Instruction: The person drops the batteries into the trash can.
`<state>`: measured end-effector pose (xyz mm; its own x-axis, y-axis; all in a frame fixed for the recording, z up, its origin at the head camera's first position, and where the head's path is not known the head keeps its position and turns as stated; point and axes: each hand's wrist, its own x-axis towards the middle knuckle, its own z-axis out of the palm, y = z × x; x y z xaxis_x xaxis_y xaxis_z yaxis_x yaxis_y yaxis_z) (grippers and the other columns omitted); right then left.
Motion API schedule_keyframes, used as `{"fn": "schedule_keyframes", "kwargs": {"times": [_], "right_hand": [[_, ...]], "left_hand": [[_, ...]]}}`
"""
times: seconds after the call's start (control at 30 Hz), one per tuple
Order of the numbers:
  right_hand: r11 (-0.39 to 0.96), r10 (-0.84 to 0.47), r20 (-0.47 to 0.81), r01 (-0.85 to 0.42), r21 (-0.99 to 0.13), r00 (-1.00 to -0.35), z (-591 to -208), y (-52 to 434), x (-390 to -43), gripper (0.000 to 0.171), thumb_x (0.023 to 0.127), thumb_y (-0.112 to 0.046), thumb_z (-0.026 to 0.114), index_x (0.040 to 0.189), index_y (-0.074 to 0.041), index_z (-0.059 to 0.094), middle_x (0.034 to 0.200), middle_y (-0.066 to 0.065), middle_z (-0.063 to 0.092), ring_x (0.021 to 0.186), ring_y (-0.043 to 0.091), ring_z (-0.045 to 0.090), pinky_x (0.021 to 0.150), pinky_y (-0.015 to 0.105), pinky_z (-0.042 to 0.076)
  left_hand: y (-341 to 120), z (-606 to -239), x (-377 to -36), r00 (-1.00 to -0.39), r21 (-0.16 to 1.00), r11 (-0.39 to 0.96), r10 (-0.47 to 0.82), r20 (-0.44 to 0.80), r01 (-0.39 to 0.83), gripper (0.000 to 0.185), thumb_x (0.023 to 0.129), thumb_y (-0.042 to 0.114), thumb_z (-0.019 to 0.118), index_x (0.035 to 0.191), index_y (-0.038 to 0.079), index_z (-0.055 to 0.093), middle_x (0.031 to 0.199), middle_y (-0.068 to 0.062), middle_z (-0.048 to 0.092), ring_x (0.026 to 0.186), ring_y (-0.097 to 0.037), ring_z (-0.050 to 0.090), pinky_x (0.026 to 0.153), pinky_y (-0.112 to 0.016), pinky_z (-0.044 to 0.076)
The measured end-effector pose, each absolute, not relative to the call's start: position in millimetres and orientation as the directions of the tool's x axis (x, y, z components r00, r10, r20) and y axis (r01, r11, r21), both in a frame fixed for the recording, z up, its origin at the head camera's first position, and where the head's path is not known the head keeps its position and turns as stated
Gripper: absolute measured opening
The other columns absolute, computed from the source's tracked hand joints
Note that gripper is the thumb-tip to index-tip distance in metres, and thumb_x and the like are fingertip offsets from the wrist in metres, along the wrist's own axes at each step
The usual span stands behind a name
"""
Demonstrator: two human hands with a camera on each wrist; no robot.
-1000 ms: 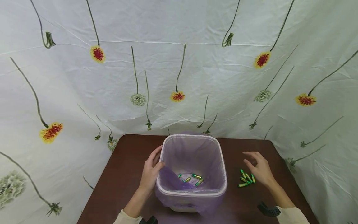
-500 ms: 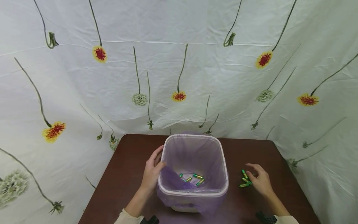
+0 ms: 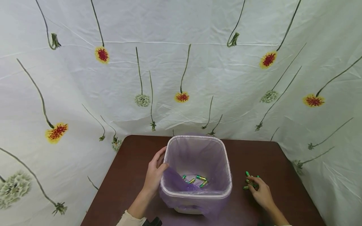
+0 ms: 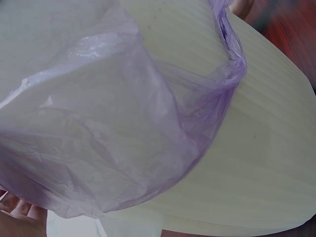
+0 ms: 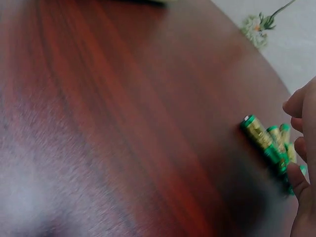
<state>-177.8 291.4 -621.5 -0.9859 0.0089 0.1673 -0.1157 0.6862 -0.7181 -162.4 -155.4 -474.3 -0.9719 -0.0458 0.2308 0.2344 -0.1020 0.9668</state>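
A white plastic bin [image 3: 195, 196] lined with a thin purple bag [image 3: 181, 182] stands mid-table. Its rim is held on the left by my left hand [image 3: 152, 177], thumb over the edge and fingers along the outside. Several green and gold batteries [image 3: 201, 178] lie at the bottom of the bin. To the right of the bin, my right hand [image 3: 262, 194] is over a small pile of similar batteries [image 5: 259, 133], its fingertips and thumb apart beside them and partly hiding them. The left wrist view shows the bag [image 4: 123, 138] draped loosely over the bin's outer wall [image 4: 266, 148].
The dark reddish-brown table [image 3: 135, 163] has rounded back corners. Behind it and along both sides hangs a white cloth [image 3: 198, 69] printed with flowers, close to the table's back edge.
My right hand has come down and left onto the battery pile, now covering part of it. The left hand keeps its hold on the bin rim; the view has shifted slightly.
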Motion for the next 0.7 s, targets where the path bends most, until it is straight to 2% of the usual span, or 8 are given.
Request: {"fn": "schedule_keyframes", "kwargs": {"times": [0.03,0.13,0.27,0.5,0.7], "right_hand": [[0.691,0.011,0.168,-0.114,-0.714,-0.986,-623.6,291.8,-176.1,0.033,0.092,0.001,0.071,0.125,-0.001,0.070,0.121,0.018,0.065,0.095,0.037,0.061,0.070,0.039,0.049],[0.711,0.020,0.190,-0.120,-0.693,-0.982,-630.1,293.1,-172.1,0.031,0.090,0.003,0.071,0.121,0.000,0.071,0.123,0.022,0.065,0.112,0.047,0.060,0.082,0.052,0.049],[0.706,0.005,0.175,-0.121,-0.698,-0.985,-638.4,295.1,-168.1,0.031,0.090,0.005,0.070,0.121,0.002,0.070,0.127,0.027,0.062,0.120,0.056,0.054,0.091,0.069,0.045],[0.736,-0.034,0.233,-0.182,-0.652,-0.972,-651.2,297.4,-167.5,0.028,0.087,0.008,0.070,0.112,-0.004,0.074,0.118,0.021,0.066,0.107,0.044,0.059,0.083,0.062,0.048],[0.775,-0.064,0.249,-0.206,-0.598,-0.966,-655.8,299.7,-164.0,0.024,0.085,0.007,0.074,0.106,-0.005,0.075,0.116,0.020,0.067,0.102,0.041,0.061,0.082,0.062,0.050]], "left_hand": [[-155.4,-474.5,-162.2,-0.972,0.967,-0.102,-0.046,0.229,0.233,0.064,0.090,-0.012,0.050,0.152,-0.001,0.045,0.152,-0.020,0.049,0.137,-0.033,0.049,0.097,-0.026,0.048],[-155.4,-474.4,-161.9,-0.970,0.966,-0.099,-0.048,0.237,0.241,0.063,0.090,-0.012,0.050,0.152,-0.001,0.046,0.152,-0.021,0.049,0.137,-0.034,0.048,0.097,-0.026,0.048],[-155.6,-475.2,-161.3,-0.968,0.965,-0.090,-0.052,0.244,0.248,0.063,0.090,-0.012,0.050,0.152,-0.003,0.045,0.152,-0.023,0.049,0.138,-0.036,0.047,0.098,-0.025,0.047],[-155.4,-474.9,-161.8,-0.969,0.964,-0.101,-0.049,0.243,0.247,0.063,0.090,-0.012,0.050,0.152,-0.002,0.045,0.152,-0.021,0.049,0.138,-0.034,0.047,0.097,-0.024,0.048],[-154.7,-473.8,-161.5,-0.967,0.963,-0.091,-0.046,0.250,0.254,0.062,0.091,-0.012,0.050,0.152,-0.003,0.045,0.152,-0.022,0.048,0.139,-0.034,0.046,0.097,-0.023,0.047]]}}
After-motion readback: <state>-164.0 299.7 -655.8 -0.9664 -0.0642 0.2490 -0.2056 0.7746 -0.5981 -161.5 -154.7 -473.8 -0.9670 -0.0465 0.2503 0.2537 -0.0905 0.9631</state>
